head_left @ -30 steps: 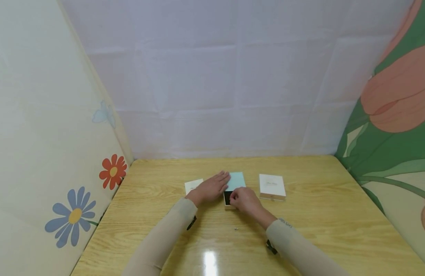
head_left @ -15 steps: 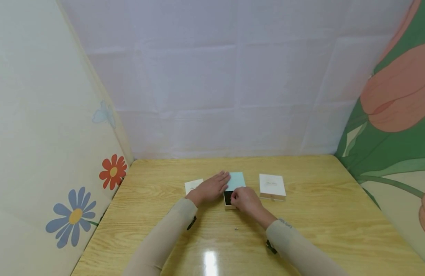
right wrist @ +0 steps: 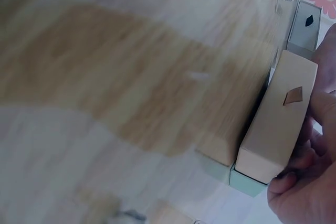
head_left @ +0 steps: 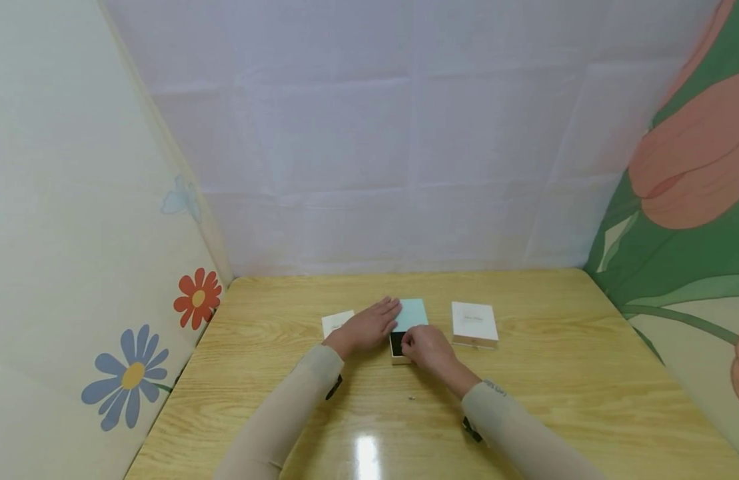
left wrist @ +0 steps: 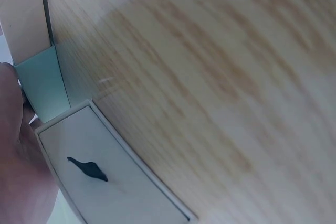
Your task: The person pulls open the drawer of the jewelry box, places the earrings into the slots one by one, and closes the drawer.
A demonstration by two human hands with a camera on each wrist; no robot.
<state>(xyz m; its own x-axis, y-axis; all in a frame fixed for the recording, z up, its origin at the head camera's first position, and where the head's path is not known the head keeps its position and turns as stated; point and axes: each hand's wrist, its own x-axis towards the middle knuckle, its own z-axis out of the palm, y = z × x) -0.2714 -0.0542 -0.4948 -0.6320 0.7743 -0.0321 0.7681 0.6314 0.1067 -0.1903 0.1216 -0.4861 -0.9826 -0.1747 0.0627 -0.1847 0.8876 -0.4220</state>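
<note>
Three boxes on the wooden surface (head_left: 561, 373), toward its far edge. Left hand (head_left: 366, 327): fingers straight, tips resting on the left side of the pale blue box (head_left: 412, 314). Blue box's drawer (head_left: 400, 361) stands out, dark inside. Right hand (head_left: 431, 349): fingers bent at the drawer, can't tell if they pinch anything. White box (head_left: 474, 321) toward the surface's far right corner; second white box (head_left: 334, 321) on the left, partly hidden. Small shiny bit (head_left: 412, 398) nearer than the drawer, unidentifiable.
</note>
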